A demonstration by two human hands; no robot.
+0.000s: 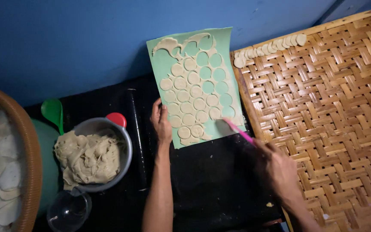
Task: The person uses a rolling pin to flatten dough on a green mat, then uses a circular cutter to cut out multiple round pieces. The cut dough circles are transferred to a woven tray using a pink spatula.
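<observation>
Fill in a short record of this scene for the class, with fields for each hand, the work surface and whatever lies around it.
Left hand: left hand rests flat on the left edge of the green sheet
Right hand: right hand holds a pink-handled scraper, its tip on the sheet's lower right corner
Sheet: rolled dough cut into many dough rounds; some rounds already lifted out
Right side: woven bamboo tray with a row of overlapping rounds at its top edge
Left side: metal bowl of dough, green spoon, rolling pin, glass, basket
</observation>
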